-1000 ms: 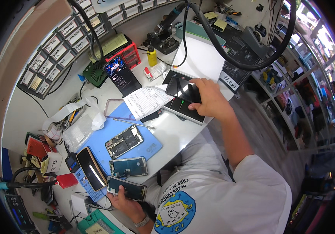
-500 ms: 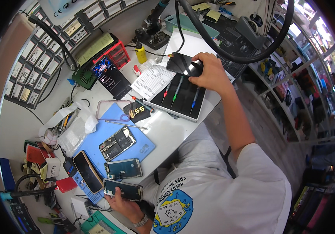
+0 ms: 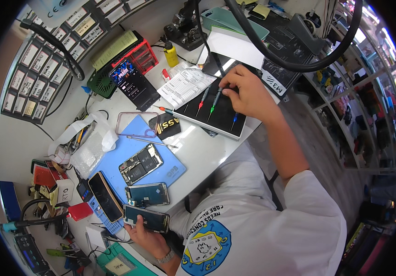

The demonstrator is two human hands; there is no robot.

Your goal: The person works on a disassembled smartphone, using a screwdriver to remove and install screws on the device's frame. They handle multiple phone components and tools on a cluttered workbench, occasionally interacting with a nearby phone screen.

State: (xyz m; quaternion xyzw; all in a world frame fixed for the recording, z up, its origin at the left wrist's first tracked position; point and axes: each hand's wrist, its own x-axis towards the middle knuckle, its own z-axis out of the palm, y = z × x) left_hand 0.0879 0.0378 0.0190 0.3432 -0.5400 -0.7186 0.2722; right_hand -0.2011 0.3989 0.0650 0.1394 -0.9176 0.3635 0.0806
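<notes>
My left hand (image 3: 145, 240) grips a detached phone screen (image 3: 154, 221), thumb on its dark back. A second detached screen (image 3: 147, 195) lies just beyond it, and an opened phone body (image 3: 141, 163) with bared battery rests on the blue mat (image 3: 174, 171). Over a white box lined with black foam (image 3: 198, 117), my right hand (image 3: 244, 92) pinches the top of a grey screwdriver with a green collar (image 3: 215, 100), still lying in the box. Red-collared (image 3: 201, 103) and blue-collared (image 3: 234, 120) screwdrivers lie either side. A dark glossy panel (image 3: 229, 64) lies behind the right hand.
A printed paper (image 3: 186, 87) overlaps the box's left side. Left of it stands a lit phone (image 3: 134, 85). A clear case (image 3: 136, 124), tweezers (image 3: 154, 142) and another phone (image 3: 105, 197) lie around the mat. A thick black cable (image 3: 294, 69) arches above the box.
My right hand has let go of the dark glossy panel and come down to the green-collared screwdriver. My left hand keeps hold of the phone screen. The whole view has shifted slightly.
</notes>
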